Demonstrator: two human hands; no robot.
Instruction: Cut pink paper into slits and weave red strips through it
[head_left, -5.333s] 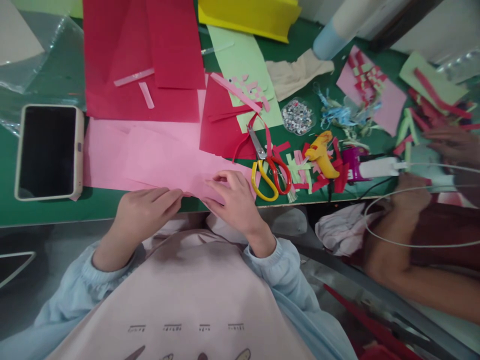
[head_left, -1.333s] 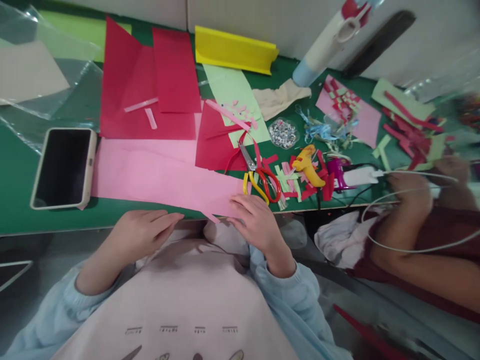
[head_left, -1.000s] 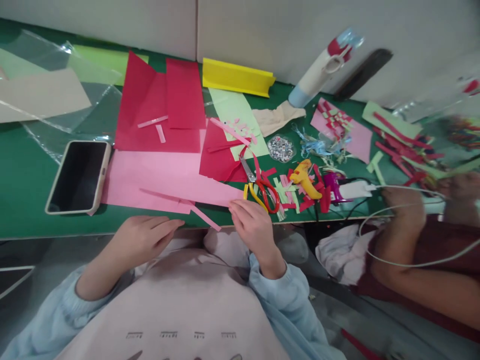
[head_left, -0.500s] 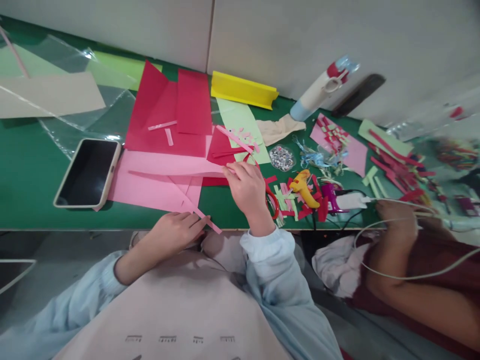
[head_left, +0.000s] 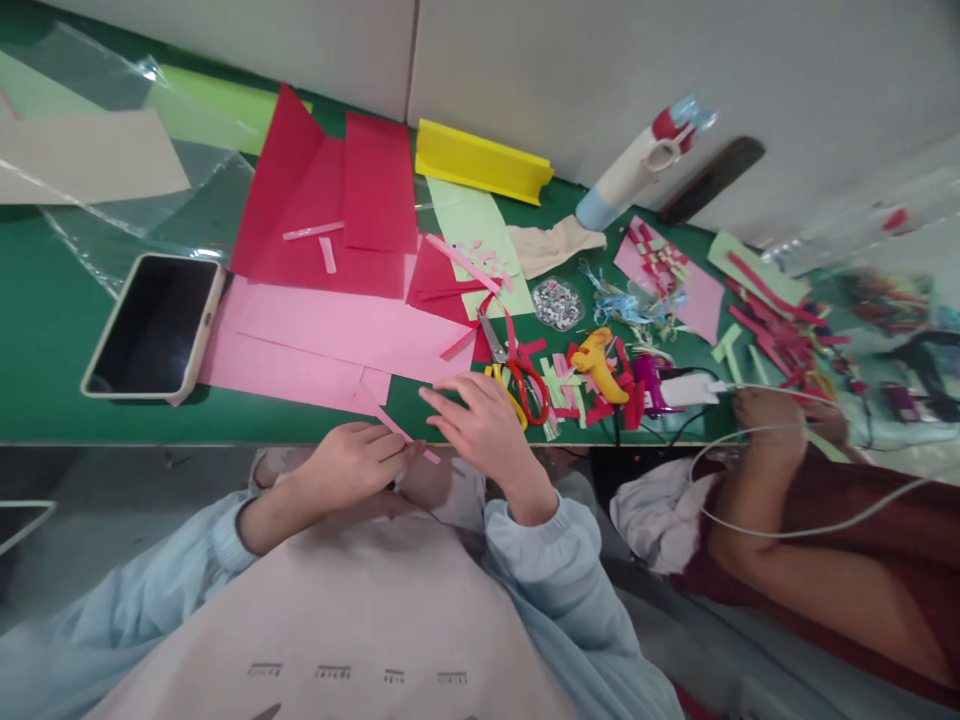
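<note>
Running across the view, the green counter (head_left: 45, 330) carries overlapping pink sheets (head_left: 337, 325). At its near edge, the right hand (head_left: 480, 425) has its grip released, just beside the scissors (head_left: 511, 362); the left hand (head_left: 356, 465) has a narrow pink strip (head_left: 390, 424), slanting over the edge, in its grip.

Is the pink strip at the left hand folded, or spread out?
Spread out, where visible: the pink strip looks straight, with no fold, on both sides of where the left hand covers it; there, cannot tell.
</note>
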